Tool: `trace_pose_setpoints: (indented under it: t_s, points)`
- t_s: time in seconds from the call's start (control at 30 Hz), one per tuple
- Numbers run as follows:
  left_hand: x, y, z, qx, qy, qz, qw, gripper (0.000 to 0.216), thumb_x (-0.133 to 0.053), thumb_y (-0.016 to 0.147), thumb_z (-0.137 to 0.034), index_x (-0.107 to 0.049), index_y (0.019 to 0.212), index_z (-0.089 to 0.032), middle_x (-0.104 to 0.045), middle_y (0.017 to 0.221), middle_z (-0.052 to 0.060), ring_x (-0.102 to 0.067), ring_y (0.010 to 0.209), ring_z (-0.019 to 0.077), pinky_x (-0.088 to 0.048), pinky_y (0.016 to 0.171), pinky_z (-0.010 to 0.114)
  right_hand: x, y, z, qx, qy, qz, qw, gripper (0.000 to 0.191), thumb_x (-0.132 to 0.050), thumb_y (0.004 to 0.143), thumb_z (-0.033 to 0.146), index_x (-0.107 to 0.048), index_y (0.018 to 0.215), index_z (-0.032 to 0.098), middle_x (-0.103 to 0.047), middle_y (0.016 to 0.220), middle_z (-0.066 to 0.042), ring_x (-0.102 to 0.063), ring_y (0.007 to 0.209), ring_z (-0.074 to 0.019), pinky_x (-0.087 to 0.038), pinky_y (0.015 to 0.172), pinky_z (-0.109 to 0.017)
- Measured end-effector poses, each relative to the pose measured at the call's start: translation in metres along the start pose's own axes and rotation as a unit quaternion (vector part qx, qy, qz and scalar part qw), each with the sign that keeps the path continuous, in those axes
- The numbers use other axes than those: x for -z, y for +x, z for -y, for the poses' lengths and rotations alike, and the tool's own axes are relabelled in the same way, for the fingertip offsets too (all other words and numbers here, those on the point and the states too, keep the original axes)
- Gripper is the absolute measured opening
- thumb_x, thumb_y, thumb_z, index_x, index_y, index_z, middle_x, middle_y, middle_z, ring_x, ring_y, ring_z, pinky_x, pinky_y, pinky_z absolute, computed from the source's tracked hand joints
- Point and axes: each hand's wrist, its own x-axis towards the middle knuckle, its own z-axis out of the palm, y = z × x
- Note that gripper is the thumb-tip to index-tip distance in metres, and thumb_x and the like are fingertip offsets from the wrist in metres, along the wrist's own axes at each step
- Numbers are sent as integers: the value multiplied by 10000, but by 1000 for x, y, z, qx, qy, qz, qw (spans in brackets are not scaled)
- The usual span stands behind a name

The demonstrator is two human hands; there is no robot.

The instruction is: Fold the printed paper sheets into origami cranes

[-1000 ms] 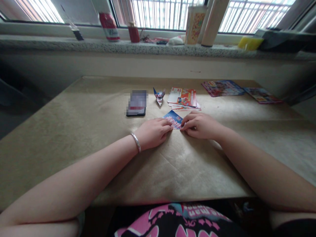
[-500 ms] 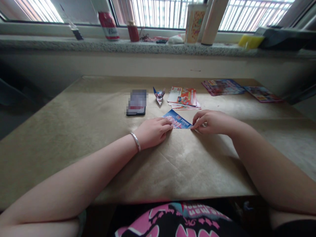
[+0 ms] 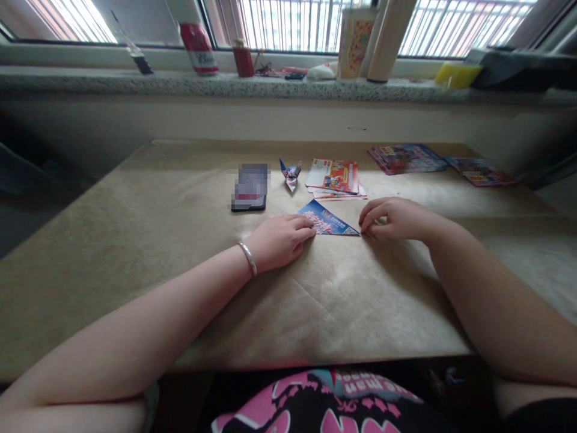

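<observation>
A blue printed sheet of paper point(image 3: 327, 219), folded into a triangle, lies on the table with its long edge towards me. My left hand point(image 3: 282, 240), wearing a silver bangle point(image 3: 247, 258), rests on its left part. The fingers are closed together and hold it down, hiding that corner. Beside the right corner is my right hand point(image 3: 383, 219), its fingers bent and slightly apart, with the tips at the point of the paper. Just beyond the sheet stands a folded paper crane point(image 3: 291, 175).
Left of the crane lies a dark phone point(image 3: 250, 187). To its right is a stack of printed cards point(image 3: 336, 176), with further piles of leaflets point(image 3: 408, 159) at the back right. A can point(image 3: 198, 48), a cup point(image 3: 356, 45) and a yellow object point(image 3: 457, 76) stand on the windowsill point(image 3: 279, 89).
My right hand has moved a little right along the paper's near edge, uncovering its right corner. My left hand and the sheet have stayed in place.
</observation>
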Motion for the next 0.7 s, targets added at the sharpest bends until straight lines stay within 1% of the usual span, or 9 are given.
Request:
trace_pose_setpoints:
  t_s: [0.1, 0.17, 0.23, 0.27, 0.4, 0.53, 0.7]
  points:
    - [-1, 0, -1, -11, 9, -17, 1000, 319, -484, 890, -164, -653, 1160, -179, -639, 1260, 77, -604, 1151, 225, -532, 969, 378, -8, 4, 7, -6, -12, -95, 995, 257, -545, 795, 148, -764, 887, 247, -733, 912, -26, -666, 846, -186, -522, 796, -330]
    - [-1, 0, -1, -20, 15, -25, 999, 313, -481, 894, -165, -655, 1154, -172, -644, 1252, 79, -603, 1152, 232, -524, 981, 389, -14, 8, 15, 44, -1, -121, 992, 264, -538, 822, 158, -761, 925, 254, -731, 958, -34, -658, 890, -184, -512, 815, -322]
    - [-1, 0, -1, -20, 14, -29, 999, 311, -474, 903, -172, -655, 1156, -170, -644, 1255, 77, -603, 1153, 233, -515, 995, 392, -19, 12, 23, 101, 7, -104, 989, 274, -539, 838, 165, -762, 958, 273, -726, 958, -30, -651, 871, -168, -505, 815, -313]
    - [-1, 0, -1, -18, 10, -29, 999, 311, -472, 907, -175, -654, 1159, -174, -642, 1260, 75, -604, 1155, 229, -513, 999, 389, -21, 13, 26, 114, -2, -89, 989, 279, -543, 839, 162, -764, 956, 285, -725, 953, -23, -648, 852, -161, -500, 810, -314]
    - [-1, -1, 0, -11, -12, -24, 1000, 314, -488, 900, -173, -656, 1164, -188, -636, 1273, 72, -604, 1160, 219, -512, 1000, 383, -24, 14, 29, 105, -35, -59, 992, 253, -578, 822, 168, -777, 918, 293, -726, 918, -20, -641, 824, -168, -493, 813, -333]
    - [-1, -2, 1, -11, -23, -28, 999, 314, -486, 903, -168, -661, 1163, -186, -642, 1264, 79, -611, 1149, 215, -512, 999, 387, -22, 11, 20, 94, -1, -44, 995, 239, -591, 805, 164, -781, 887, 282, -729, 909, -22, -653, 820, -164, -502, 823, -325]
    - [-2, -1, 2, -17, -19, -29, 999, 318, -466, 910, -165, -662, 1159, -182, -651, 1249, 69, -615, 1135, 209, -513, 991, 375, -15, 6, 6, 82, 21, -22, 996, 253, -600, 782, 159, -786, 899, 284, -723, 894, -14, -656, 790, -149, -511, 805, -307]
